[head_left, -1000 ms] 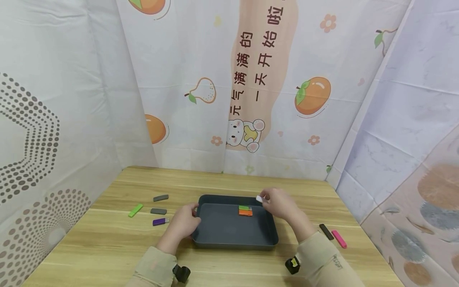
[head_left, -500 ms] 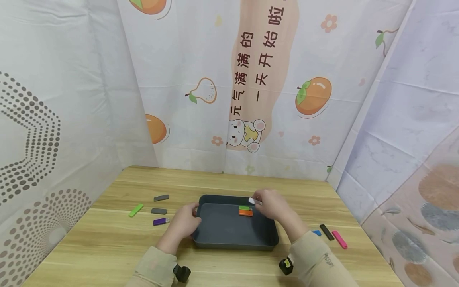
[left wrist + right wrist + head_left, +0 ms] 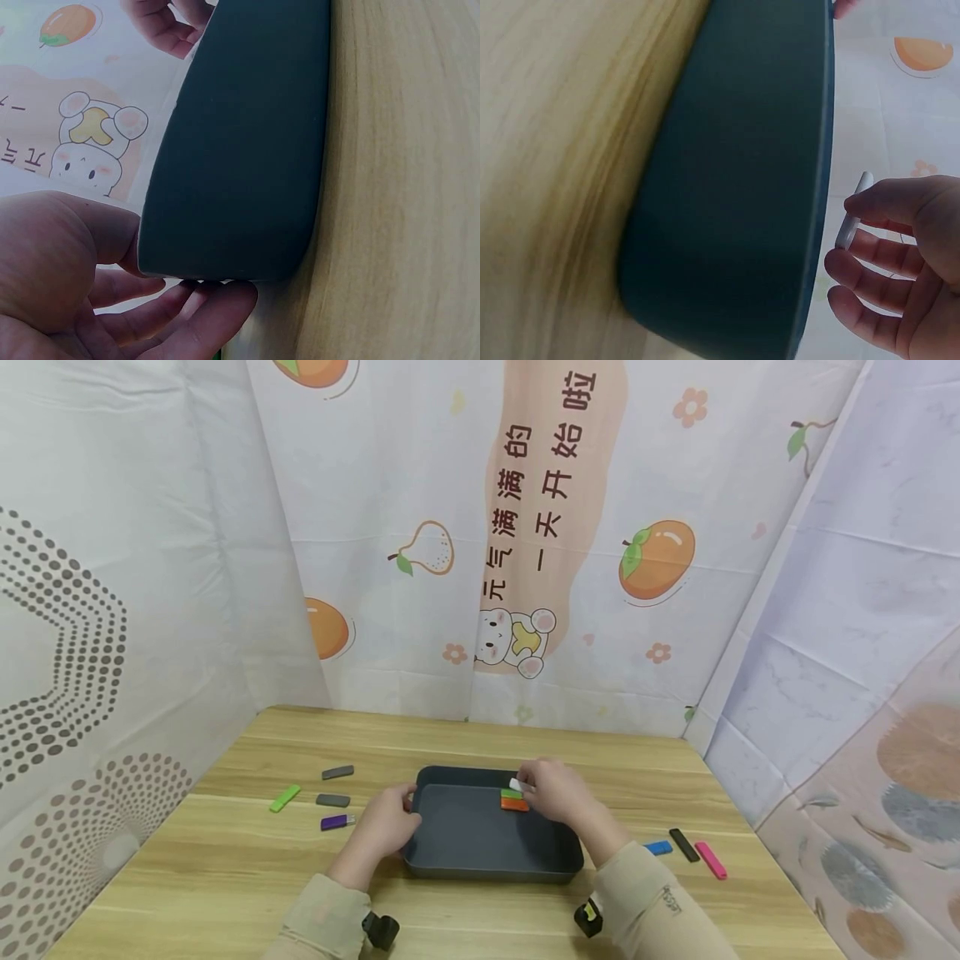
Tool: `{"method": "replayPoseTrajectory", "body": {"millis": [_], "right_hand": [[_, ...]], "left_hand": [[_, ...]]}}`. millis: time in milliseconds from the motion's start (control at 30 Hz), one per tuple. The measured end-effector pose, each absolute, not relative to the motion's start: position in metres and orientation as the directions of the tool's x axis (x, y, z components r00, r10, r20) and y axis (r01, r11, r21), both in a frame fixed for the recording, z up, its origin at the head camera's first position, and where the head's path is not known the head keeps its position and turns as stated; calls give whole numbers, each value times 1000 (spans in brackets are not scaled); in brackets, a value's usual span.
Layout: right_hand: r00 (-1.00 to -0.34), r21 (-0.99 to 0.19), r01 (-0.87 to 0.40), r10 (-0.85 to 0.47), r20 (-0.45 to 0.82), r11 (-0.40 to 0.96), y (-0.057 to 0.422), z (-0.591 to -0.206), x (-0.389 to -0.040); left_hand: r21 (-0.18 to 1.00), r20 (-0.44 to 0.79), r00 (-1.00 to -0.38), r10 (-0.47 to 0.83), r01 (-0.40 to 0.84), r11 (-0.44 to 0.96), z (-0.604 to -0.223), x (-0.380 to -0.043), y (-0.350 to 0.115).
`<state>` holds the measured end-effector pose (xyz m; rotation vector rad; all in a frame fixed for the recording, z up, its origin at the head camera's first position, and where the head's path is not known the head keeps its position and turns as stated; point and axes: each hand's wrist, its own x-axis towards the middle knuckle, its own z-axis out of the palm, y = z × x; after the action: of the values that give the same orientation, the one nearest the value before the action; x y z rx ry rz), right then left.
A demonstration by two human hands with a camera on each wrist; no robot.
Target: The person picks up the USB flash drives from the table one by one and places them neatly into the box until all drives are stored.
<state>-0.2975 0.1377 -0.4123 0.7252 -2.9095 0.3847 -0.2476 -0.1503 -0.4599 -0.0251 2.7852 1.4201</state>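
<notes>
One left cloth [image 3: 67, 610]: hanging beside the table [image 3: 187, 877], showing dark dots.
Four sticks left of the tray [image 3: 480, 843]: lying apart on the wood; one lime stick [image 3: 285, 798] is lying furthest left, one far gray stick [image 3: 337, 772] and one near gray stick [image 3: 332, 800] are lying to its right, and one purple stick [image 3: 334, 822] is lying nearest, its metal plug pointing right.
One left sleeve [image 3: 322, 914]: covering the forearm, one black left camera [image 3: 381, 932] sitting at its inner side.
Left hand [image 3: 387, 822]: grasping the tray's left end, thumb resting at the rim, fingers pressing against the outer wall.
One tray: standing mid-table, holding two sticks in its far right part; one green stick [image 3: 511, 794] is lying beside one orange stick [image 3: 514, 805], just beyond it.
One white stick [image 3: 517, 785]: being held above the tray, near the green stick.
Right hand [image 3: 552, 789]: pinching the white stick between thumb and finger, other fingers bending.
One right sleeve [image 3: 652, 902]: reaching in, one black right camera [image 3: 588, 918] sitting at its inner side.
Three sticks right of the tray: one blue stick [image 3: 659, 847] is lying partly hidden by the right arm, then one black stick [image 3: 684, 845], then one pink stick [image 3: 711, 860], both slanting.
One right cloth [image 3: 862, 693]: hanging, showing round patches.
</notes>
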Motion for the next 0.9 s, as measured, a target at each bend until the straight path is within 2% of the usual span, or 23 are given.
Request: {"method": "replayPoseTrajectory", "body": {"millis": [700,900], "right_hand": [[-874,-230,-485,-465,139,844,132,-433,-298],[-884,-194,-466,-453,113,863,130,-436,-296]], "left_hand": [[808,-31,-1000,-5,-28,588,-459,-247,-149],[808,-38,-999,-3,-32,589,-458,-246,-150]]}}
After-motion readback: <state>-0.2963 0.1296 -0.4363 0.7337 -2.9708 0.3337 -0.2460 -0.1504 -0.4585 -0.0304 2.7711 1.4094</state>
